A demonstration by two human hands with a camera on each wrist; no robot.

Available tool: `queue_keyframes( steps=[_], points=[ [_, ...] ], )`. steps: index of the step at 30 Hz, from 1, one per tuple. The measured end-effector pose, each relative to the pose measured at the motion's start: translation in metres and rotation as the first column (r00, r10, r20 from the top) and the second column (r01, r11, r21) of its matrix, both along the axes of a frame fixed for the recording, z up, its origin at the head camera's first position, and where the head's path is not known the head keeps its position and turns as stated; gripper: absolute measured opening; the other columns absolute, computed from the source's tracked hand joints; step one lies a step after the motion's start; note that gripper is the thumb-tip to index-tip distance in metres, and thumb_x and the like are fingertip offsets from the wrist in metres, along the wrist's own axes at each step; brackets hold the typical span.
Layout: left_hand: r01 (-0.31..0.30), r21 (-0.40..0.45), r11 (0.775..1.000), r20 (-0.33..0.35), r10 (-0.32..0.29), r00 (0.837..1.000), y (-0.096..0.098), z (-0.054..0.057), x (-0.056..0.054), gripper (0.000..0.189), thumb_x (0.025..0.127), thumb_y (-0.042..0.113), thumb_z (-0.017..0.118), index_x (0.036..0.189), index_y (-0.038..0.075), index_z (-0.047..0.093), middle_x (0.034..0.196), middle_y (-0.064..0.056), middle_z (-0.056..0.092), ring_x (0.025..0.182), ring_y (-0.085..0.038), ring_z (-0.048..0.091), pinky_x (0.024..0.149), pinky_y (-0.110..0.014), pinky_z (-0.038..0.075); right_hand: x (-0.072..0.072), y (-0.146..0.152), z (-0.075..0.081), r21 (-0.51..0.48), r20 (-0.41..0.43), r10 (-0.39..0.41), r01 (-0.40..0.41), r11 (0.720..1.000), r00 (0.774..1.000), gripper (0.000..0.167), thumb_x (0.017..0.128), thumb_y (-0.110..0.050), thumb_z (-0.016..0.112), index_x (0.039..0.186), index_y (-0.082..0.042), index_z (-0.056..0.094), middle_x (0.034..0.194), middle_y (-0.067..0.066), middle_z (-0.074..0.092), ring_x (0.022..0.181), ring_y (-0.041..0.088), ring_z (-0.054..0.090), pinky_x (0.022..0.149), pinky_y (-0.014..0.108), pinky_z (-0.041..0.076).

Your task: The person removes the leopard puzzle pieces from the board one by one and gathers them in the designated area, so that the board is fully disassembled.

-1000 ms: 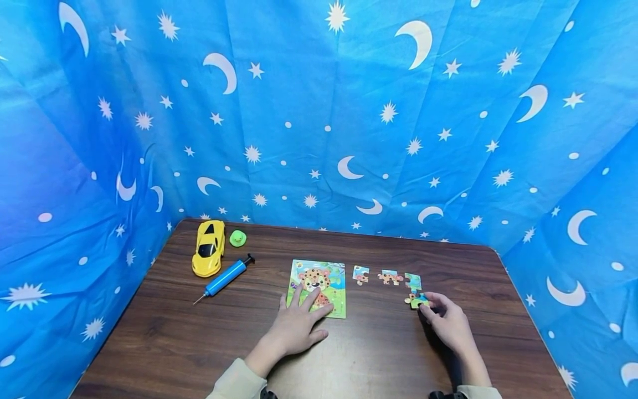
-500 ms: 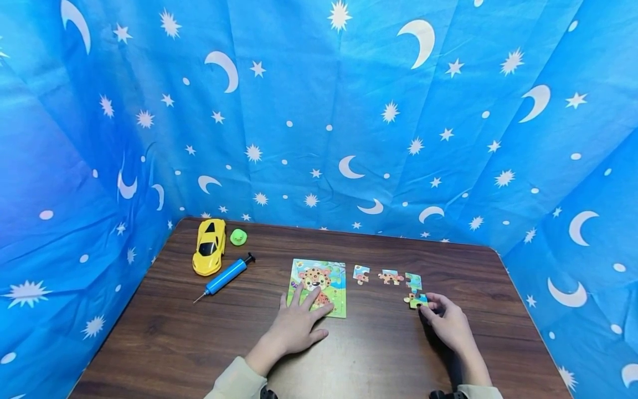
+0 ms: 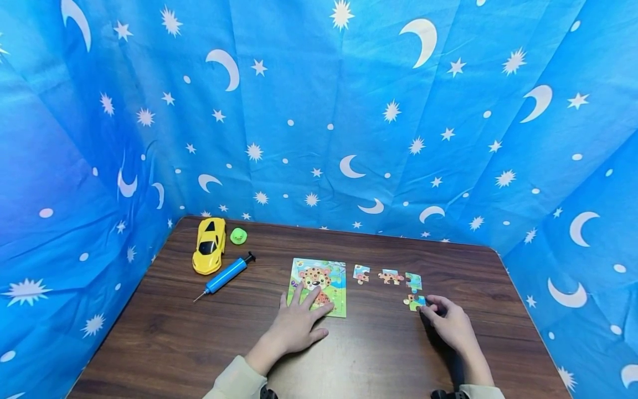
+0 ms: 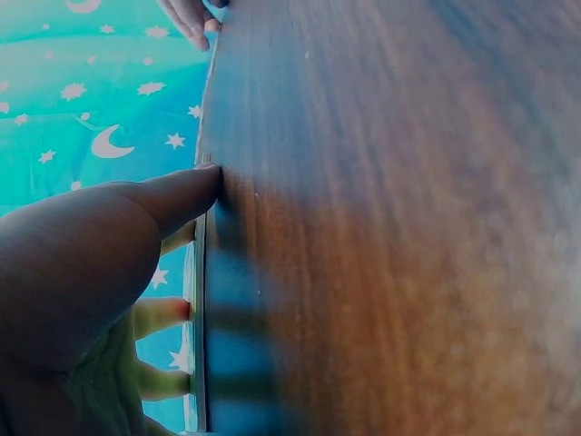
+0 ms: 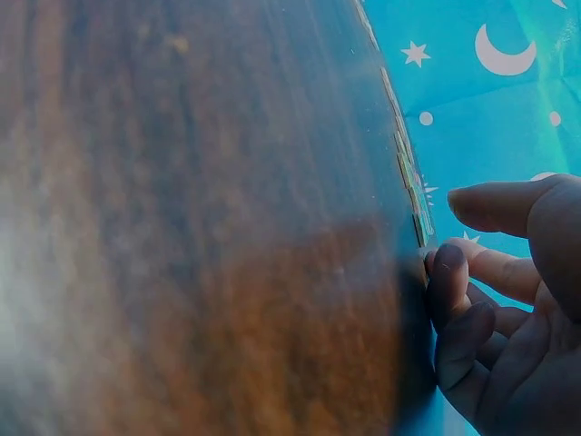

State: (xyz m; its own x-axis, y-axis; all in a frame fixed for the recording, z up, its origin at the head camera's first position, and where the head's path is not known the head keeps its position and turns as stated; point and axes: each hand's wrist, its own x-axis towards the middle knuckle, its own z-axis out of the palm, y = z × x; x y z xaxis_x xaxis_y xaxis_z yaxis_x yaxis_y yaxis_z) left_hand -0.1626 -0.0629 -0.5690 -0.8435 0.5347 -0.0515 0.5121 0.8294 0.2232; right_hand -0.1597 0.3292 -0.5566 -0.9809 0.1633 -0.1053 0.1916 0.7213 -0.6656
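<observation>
On puzzle [image 3: 319, 277] — left hand [image 3: 296, 326]; beside piece [image 3: 414, 302] — right hand [image 3: 451, 321].

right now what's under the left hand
The left hand's fingers lie on the picture board, the palm over wooden tabletop. The spotted animal's face partly shows beyond the fingertips; whatever is directly beneath the hand is covered and cannot be seen.

Curtained-off play spot, kind of room can't be told: blue cloth [image 3: 299, 100] with moons and stars round three sides of dark wood table [image 3: 369, 360]; toys on top, yellow car [image 3: 209, 246], green duck [image 3: 238, 236], jigsaw pieces [image 3: 389, 277].
</observation>
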Motion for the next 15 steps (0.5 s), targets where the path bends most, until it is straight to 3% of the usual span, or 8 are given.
queue_keyframes(
  steps=[8,15],
  points=[
    [-0.006,0.005,1.000,0.003,0.006,1.000,0.000,0.000,0.000,0.059,0.102,0.061,0.054,0.157,0.042,0.046,0.170,-0.006,0.025,0.153,-0.050,0.015,0.107,-0.080,0.025,0.000,-0.004,0.008,0.034,-0.027,0.012,-0.011,0.999,1.000,0.044,0.101,-0.030,0.069,0.133,0.000,0.064,0.099,0.005,0.065,0.083,0.019,0.060,0.082,0.040,0.044],
    [-0.024,0.038,0.999,-0.002,0.024,1.000,-0.003,0.002,0.003,0.063,0.100,0.060,0.058,0.158,0.038,0.046,0.171,-0.009,0.024,0.153,-0.050,0.017,0.108,-0.080,0.023,-0.009,-0.032,0.018,0.018,-0.088,0.049,-0.047,0.999,0.995,0.040,0.101,-0.025,0.070,0.132,-0.001,0.065,0.103,0.008,0.067,0.076,0.015,0.063,0.078,0.039,0.048]
  ],
)
